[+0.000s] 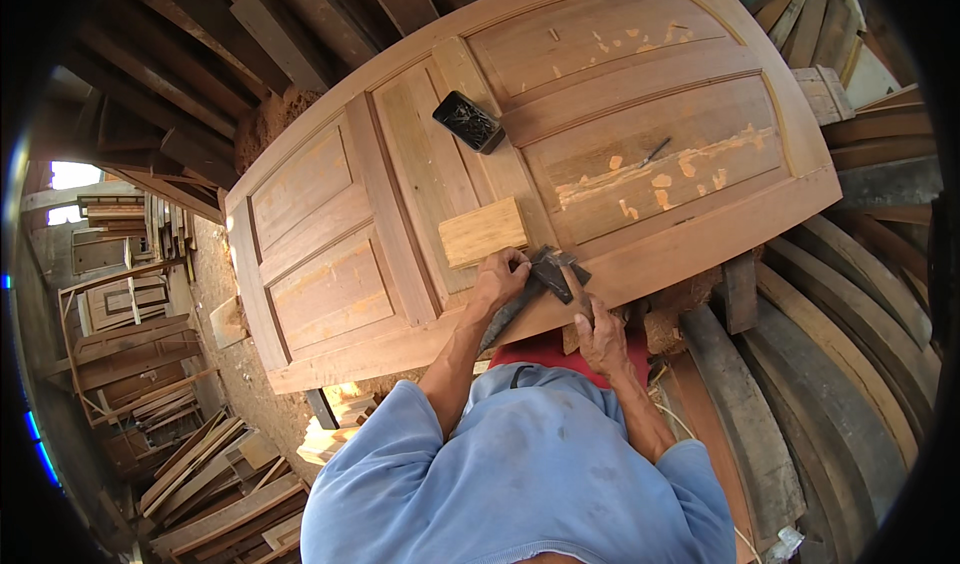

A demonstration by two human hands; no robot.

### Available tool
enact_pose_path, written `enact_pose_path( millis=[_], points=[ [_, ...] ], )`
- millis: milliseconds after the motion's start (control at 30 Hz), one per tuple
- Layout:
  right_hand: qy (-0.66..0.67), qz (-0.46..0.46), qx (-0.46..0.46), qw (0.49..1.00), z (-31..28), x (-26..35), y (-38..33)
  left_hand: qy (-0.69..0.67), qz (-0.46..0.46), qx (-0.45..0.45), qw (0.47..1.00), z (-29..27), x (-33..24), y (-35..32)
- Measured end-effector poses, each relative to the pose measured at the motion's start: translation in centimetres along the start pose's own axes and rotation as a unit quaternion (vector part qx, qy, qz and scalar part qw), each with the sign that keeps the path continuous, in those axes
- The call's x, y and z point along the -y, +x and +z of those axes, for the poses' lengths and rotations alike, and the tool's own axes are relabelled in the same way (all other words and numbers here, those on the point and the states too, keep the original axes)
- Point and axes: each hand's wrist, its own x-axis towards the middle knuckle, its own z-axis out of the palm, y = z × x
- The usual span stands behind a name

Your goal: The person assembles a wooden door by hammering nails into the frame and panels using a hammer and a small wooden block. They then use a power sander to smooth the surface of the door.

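I count one wooden door (390, 209): left-end panels (330, 289), two; right-end panels (600, 159), two. Light wooden block (484, 232), one. Black box (493, 142), one; nails (474, 122) inside, too many to tally. Hammer (574, 284), one. Thin dark rod (656, 151), one. Left hand (502, 276), one; right hand (602, 338), one.

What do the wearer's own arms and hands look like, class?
The left hand and right hand are bare, without gloves. Both forearms are uncovered too. The left sleeve and right sleeve are short and light blue, matching the smudged shirt.
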Motion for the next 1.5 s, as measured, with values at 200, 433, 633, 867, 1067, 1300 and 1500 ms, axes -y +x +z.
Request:
enact_pose_path(
  millis=[200,433,633,867,1067,1300,1500],
  points=[
    [-0.025,0.037,0.002,0.999,-0.4,0.0,-0.2,0.113,0.112,-0.012,0.987,-0.6,-1.9,0.5],
    [-0.02,0.016,-0.031,0.999,-0.2,1.5,0.1,0.127,0.076,0.061,0.987,-1.7,-2.8,1.6],
    [-0.139,0.021,0.003,0.99,0.6,0.2,0.7,0.142,0.146,0.023,0.979,-1.3,-1.7,1.6],
    [-0.162,0.059,0.005,0.985,1.2,0.6,0.2,0.142,0.166,0.017,0.976,-1.2,-1.9,2.1],
    [-0.151,0.069,0.018,0.986,1.1,0.6,0.3,0.134,0.166,0.022,0.977,-0.8,-1.5,1.9],
    [-0.116,0.035,-0.022,0.992,0.6,2.0,0.1,0.139,0.165,0.012,0.976,-0.4,-0.5,1.7],
    [-0.115,0.082,-0.002,0.99,0.5,2.9,0.8,0.141,0.167,0.014,0.976,-0.8,-0.2,1.1]
  ],
)
